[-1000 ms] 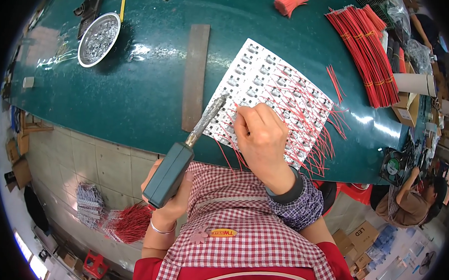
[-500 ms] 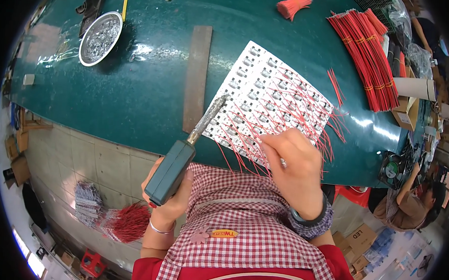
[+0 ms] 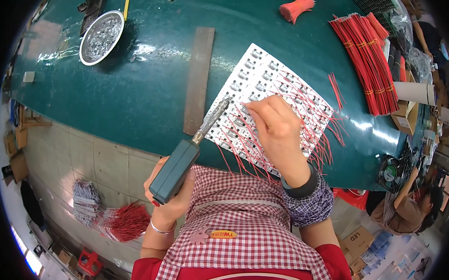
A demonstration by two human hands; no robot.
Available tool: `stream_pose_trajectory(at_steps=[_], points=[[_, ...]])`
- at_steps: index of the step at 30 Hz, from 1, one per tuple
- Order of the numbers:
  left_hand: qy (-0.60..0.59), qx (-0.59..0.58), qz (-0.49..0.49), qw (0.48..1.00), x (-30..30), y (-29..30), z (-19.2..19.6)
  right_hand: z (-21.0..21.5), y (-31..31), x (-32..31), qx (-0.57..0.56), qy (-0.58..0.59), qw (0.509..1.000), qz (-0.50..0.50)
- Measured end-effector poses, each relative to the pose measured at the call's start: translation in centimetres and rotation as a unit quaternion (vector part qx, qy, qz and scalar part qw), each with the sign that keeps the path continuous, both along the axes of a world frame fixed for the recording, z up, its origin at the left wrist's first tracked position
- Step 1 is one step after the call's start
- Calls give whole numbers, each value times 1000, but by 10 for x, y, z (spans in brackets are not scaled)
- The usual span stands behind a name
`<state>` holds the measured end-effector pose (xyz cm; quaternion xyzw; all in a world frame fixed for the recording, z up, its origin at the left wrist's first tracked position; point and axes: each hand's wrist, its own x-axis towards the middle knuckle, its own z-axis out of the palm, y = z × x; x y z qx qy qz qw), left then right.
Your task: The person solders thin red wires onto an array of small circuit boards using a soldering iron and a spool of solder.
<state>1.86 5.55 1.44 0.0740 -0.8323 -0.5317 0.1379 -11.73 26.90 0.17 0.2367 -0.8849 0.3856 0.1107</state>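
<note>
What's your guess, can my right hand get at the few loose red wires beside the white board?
Probably yes: your right hand is nearby, over the white board; nothing appears to cover those loose wires.

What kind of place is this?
It's probably an electronics workshop: there's a soldering iron in the left hand, and a white circuit board and bundled red wires on the green table.

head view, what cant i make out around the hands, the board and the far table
In the head view:
Board: part is hidden under the right hand.
Left hand: some fingers are hidden by the iron.
Iron's tip: too small to tell whether it touches the board.
Bowl: the silvery bits inside are too small to identify.
Yellow strip: its far end is cut off by the top edge.
</note>
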Motion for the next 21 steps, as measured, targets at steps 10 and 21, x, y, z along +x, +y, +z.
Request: stream_pose_trajectory(at_steps=[10, 21], points=[[-37, -12, -16, 999, -2, 0, 1, -3, -3, -1, 38, 17, 999, -8], [-52, -30, -25, 998, -6, 2, 3, -3, -4, 0, 45, 24, 999, -14]])
